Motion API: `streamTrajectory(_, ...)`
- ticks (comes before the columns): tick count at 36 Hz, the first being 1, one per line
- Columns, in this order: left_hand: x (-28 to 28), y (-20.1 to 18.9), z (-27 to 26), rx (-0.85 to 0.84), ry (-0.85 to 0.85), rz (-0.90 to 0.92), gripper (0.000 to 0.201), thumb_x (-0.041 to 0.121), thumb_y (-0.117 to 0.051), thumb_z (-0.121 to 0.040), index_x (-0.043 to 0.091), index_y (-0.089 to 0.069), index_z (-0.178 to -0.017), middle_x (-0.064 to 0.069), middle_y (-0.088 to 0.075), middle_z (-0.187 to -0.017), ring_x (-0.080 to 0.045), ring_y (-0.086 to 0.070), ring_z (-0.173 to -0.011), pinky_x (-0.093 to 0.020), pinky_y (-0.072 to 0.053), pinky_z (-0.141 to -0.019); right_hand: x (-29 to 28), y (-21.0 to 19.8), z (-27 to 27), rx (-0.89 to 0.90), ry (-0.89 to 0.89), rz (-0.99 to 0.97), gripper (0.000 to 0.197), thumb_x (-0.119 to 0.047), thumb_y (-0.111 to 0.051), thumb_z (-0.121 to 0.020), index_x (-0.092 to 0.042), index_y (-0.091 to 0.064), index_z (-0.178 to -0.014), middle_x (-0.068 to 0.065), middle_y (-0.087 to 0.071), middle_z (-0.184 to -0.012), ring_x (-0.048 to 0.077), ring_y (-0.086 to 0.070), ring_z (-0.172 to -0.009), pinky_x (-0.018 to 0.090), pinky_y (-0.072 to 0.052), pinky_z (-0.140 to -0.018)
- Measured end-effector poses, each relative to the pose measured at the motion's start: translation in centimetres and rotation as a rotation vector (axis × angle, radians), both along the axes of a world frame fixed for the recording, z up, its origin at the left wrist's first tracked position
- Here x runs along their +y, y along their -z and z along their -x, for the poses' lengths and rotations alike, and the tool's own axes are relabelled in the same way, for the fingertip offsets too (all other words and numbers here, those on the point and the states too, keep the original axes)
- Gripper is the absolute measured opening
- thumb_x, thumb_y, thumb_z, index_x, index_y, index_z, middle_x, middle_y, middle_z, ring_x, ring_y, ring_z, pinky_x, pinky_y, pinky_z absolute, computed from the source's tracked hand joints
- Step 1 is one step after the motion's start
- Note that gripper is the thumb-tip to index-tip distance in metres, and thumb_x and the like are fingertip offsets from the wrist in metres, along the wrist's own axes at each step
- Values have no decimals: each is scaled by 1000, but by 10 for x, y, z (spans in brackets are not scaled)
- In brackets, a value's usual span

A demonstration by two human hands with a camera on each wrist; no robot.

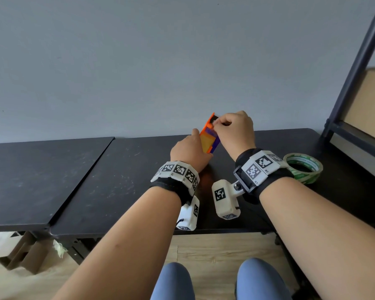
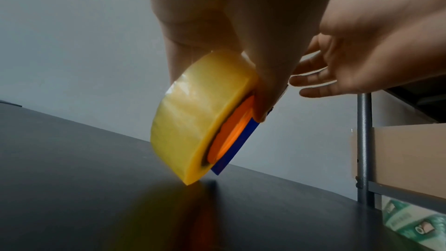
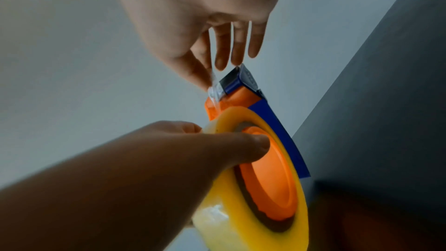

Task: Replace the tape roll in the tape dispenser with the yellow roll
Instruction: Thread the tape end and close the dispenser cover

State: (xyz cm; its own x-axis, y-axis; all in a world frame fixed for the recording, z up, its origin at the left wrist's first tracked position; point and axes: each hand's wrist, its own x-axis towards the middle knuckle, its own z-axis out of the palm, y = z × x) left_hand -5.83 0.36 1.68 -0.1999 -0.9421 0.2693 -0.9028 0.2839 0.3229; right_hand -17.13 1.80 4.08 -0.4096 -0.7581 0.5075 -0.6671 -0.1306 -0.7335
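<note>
The left hand (image 1: 189,151) grips the yellow roll (image 2: 200,119), fingers wrapped over its rim and the thumb pressed beside the orange hub. The roll sits mounted on the dispenser (image 3: 243,100), an orange and blue frame held tilted, with the roll's lower edge touching or just above the black table (image 1: 117,180); the pictures do not settle which. Beyond the roll, at the dispenser's upper end, the right hand (image 1: 236,128) pinches the clear free end of the tape (image 3: 213,93) between thumb and forefinger, just beside the blade end, while its other fingers hang straight and loose. The tape strip runs from the roll up to that pinch. Right of the dispenser, behind the right wrist, a green-printed roll (image 1: 304,167) lies flat on the table. Farther right of it stands a dark metal rack (image 1: 355,68) holding a cardboard box (image 1: 368,105).
</note>
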Motion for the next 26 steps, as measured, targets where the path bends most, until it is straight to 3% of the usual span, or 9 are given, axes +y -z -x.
streamTrajectory(3, 0, -1, -1, -2, -8, -13, 47, 37, -67, -83, 13, -43, -117, -6, -65, -106, -28, -62, -88, -34, -47, -65, 4, -5, -4, -150, -118, -149, 17, -22, -63, -79, -20, -73, -66, 0, -73, -85, 25, -66, -92, 49, -53, -90)
streamTrajectory(5, 0, -1, -1, -17, -11, -12, 46, 38, -64, -85, 12, -43, -118, -7, -64, -110, -30, -65, -95, -34, -46, -66, 6, -8, -5, -259, -156, -201, 13, -23, -65, -72, -17, -71, -62, 7, -73, -78, 29, -67, -89, 48, -53, -91)
streamTrajectory(7, 0, 0, -1, -37, -8, -1, 45, 38, -62, -87, 12, -44, -118, -7, -64, -111, -29, -66, -96, -34, -46, -66, 8, -11, -5, -343, -164, -211, 16, -19, -65, -70, -14, -68, -55, 10, -68, -65, 34, -63, -77, 44, -52, -82)
streamTrajectory(9, 0, 1, -1, -50, -3, 9, 44, 39, -60, -88, 11, -45, -119, -6, -64, -112, -28, -66, -96, -33, -45, -67, 10, -13, -4, -393, -170, -222, 34, -13, -65, -73, -18, -59, -40, -3, -57, -48, 26, -52, -66, 37, -44, -71)
streamTrajectory(13, 0, 2, -1, -64, 6, 8, 45, 40, -59, -91, 11, -45, -122, -6, -63, -117, -27, -66, -101, -34, -44, -71, 12, -15, -3, -423, -165, -211, 39, -7, -64, -72, -17, -44, -39, 4, -48, -55, 22, -45, -68, 34, -37, -70)
streamTrajectory(18, 2, 1, -1, -86, 30, 15, 45, 38, -59, -91, 10, -45, -123, -7, -62, -118, -27, -65, -102, -34, -44, -70, 11, -18, -2, -458, -131, -230, 35, -6, -66, -68, -12, -45, -41, 8, -53, -56, 21, -49, -67, 33, -41, -70)
streamTrajectory(21, 3, 1, 0, -94, 35, 28, 46, 38, -59, -90, 11, -45, -124, -6, -63, -117, -27, -66, -101, -35, -46, -71, 9, -20, -1, -448, -93, -244, 25, -3, -63, -63, -7, -45, -45, 24, -57, -64, 21, -48, -69, 31, -39, -64)
streamTrajectory(23, 3, 1, -1, -98, 34, 24, 46, 39, -60, -90, 12, -44, -125, -6, -63, -117, -27, -66, -100, -35, -48, -72, 9, -20, 0, -413, -105, -256, 27, -2, -62, -64, -6, -41, -48, 17, -45, -58, 20, -42, -68, 28, -33, -59)
streamTrajectory(26, 1, 0, -1, -82, 21, 6, 48, 39, -61, -89, 12, -45, -125, -6, -63, -117, -27, -66, -100, -37, -53, -77, 10, -20, 2, -355, -150, -252, 16, -5, -65, -71, 10, -62, -65, 13, -49, -67, 20, -45, -70, 29, -35, -64)
